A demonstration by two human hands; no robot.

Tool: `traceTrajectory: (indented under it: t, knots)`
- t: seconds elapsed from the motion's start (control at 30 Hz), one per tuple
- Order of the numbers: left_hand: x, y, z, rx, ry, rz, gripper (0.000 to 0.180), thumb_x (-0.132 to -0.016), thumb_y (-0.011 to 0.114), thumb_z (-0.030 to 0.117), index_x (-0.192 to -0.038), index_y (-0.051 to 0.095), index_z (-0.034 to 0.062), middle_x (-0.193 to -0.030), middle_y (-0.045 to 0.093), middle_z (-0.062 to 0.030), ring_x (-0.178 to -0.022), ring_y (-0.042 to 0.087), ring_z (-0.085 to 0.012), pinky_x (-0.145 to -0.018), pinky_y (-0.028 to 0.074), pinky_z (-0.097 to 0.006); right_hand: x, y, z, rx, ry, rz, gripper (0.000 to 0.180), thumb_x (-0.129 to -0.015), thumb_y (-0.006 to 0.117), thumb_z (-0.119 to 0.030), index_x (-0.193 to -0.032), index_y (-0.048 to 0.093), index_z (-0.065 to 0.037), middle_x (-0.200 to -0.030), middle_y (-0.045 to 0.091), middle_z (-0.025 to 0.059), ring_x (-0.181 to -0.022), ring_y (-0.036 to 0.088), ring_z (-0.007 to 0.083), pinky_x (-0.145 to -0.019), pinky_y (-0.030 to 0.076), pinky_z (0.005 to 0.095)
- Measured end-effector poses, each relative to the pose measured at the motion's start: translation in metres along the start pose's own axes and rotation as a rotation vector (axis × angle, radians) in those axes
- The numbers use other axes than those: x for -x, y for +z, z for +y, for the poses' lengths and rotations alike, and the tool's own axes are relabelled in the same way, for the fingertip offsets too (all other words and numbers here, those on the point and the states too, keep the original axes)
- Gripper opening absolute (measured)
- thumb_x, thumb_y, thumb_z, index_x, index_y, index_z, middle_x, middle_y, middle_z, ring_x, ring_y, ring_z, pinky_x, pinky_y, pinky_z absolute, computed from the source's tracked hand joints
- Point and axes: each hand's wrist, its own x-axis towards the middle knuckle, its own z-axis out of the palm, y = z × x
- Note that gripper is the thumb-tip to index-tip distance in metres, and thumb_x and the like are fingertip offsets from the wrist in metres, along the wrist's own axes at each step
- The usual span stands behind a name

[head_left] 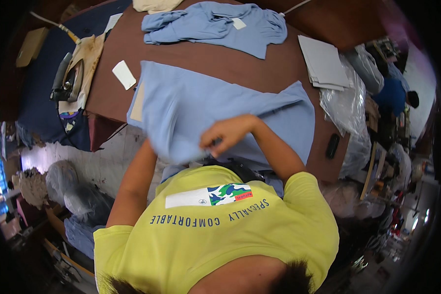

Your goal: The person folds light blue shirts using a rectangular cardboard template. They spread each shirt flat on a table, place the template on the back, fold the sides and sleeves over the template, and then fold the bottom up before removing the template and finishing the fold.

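A light blue garment (215, 100) lies spread over the near part of the brown table, with its left edge lifted and smeared by motion. My left hand is hidden behind that raised edge; only the left forearm (136, 179) shows, running up to it. Over the garment's near edge, my right hand (230, 134) is curled with its fingers closed. Something small and dark shows between these fingers, too unclear to name. A flat beige piece (137, 103) peeks out at the garment's left side.
Another light blue garment (196, 24) with a white tag lies at the back. An iron (68, 81) stands at the left beside a white card (124, 75). White sheets (323, 61), plastic wrapping (345, 98) and a black object (332, 146) lie right. A person (392, 95) is far right.
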Motion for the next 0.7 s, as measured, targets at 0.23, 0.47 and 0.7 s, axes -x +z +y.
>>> traceTrajectory:
  t: [0.23, 0.47, 0.7]
  knots:
    - [0.008, -0.014, -0.035, -0.609, -0.103, -0.009, 0.079, -0.080, 0.060, 0.040, -0.137, 0.022, 0.0006, -0.139, 0.031, -0.0163, -0.129, 0.029, -0.0283, -0.107, 0.021, -0.038, 0.188, -0.009, 0.076, 0.328, 0.844, 1.361, 0.027, -0.085, 0.055, -0.019, -0.109, 0.057, -0.007, -0.099, 0.059, 0.0115, -0.092, 0.059, 0.0238, -0.078, 0.048, 0.0338]
    - [-0.024, -0.019, -0.055, -0.719, 0.007, 0.167, 0.094, -0.075, 0.065, 0.044, -0.138, 0.013, -0.0009, -0.139, 0.029, -0.0169, -0.130, 0.027, -0.0280, -0.107, 0.023, -0.034, 0.219, -0.025, 0.134, 0.684, 1.195, 1.609, 0.044, -0.077, 0.064, -0.025, -0.114, 0.050, -0.006, -0.091, 0.061, 0.0176, -0.082, 0.060, 0.0349, -0.075, 0.048, 0.0416]
    - [-0.016, -0.044, -0.075, -0.743, 0.008, 0.204, 0.114, -0.066, 0.070, 0.051, -0.139, -0.002, 0.0003, -0.143, 0.020, -0.0174, -0.131, 0.026, -0.0270, -0.109, 0.016, -0.037, 0.271, 0.092, 0.052, -0.047, 0.709, 2.134, 0.051, -0.071, 0.061, -0.003, -0.120, 0.047, -0.008, -0.084, 0.055, 0.0054, -0.070, 0.052, 0.0103, -0.059, 0.044, 0.0260]
